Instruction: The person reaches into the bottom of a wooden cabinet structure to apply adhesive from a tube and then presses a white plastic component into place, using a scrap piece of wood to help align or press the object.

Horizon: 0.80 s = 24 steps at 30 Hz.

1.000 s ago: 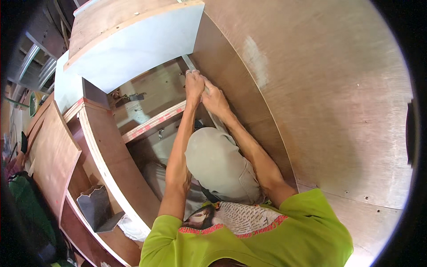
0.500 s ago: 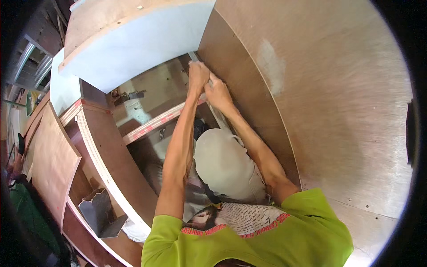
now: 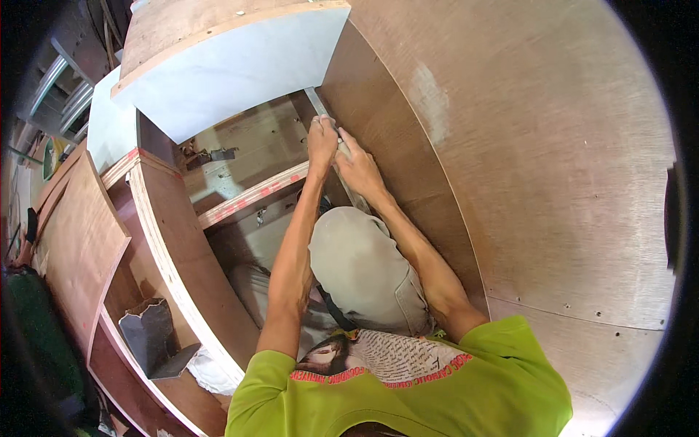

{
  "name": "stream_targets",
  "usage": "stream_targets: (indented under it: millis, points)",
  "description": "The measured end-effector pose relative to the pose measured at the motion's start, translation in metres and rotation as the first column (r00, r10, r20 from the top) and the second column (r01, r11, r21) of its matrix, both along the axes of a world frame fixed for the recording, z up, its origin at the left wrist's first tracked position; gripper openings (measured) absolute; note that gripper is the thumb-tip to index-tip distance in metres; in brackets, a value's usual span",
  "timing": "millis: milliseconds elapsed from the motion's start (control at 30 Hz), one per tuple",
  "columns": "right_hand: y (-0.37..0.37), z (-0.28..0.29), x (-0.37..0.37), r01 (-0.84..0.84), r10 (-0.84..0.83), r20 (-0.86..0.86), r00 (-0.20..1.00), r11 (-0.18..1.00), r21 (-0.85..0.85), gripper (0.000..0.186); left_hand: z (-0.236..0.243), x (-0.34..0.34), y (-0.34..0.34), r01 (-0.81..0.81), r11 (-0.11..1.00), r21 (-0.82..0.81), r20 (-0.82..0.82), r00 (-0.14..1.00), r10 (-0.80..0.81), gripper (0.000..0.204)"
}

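My left hand [image 3: 322,143] is closed, its fingers bent down over a narrow pale edge strip [image 3: 312,95] that runs along the brown side panel [image 3: 393,138]. Just beside it, my right hand [image 3: 357,169] is also closed, its thumb and fingers pressed to the same edge. Whatever small thing lies under the fingers is hidden by them. Past my hands the strip runs on toward my knee [image 3: 360,262]. A layered plywood rail [image 3: 255,195] with red marks ends close to my wrists.
A white panel [image 3: 240,73] with a wooden edge stands beyond my hands. On the left are a plywood divider [image 3: 186,255], a loose plywood sheet [image 3: 76,247] and a torn dark grey piece [image 3: 149,339]. A large wooden panel [image 3: 539,160] rises on the right.
Both hands have slid nearer to me along the edge strip, so more of its far end shows. The view has shifted slightly.
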State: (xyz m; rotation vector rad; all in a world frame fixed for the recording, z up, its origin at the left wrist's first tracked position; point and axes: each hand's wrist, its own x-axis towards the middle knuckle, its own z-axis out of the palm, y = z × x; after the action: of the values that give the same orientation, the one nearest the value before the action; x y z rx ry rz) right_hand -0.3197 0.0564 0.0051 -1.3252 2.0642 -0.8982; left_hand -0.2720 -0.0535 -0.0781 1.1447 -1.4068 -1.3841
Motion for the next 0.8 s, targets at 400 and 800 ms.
stream_targets:
  millis: [400, 800]
  points:
    - [0.005, 0.033, 0.002, 0.013, -0.016, 0.048, 0.999, 0.999, 0.053, 0.05, 0.03, -0.013, 0.01, -0.006, 0.999, 0.039, 0.13, 0.992, 0.001, 0.042]
    - [-0.004, 0.031, 0.006, 0.018, -0.02, 0.029, 0.999, 0.997, 0.081, 0.049, 0.03, -0.017, -0.004, -0.064, 0.998, -0.001, 0.153, 0.986, 0.063, 0.039]
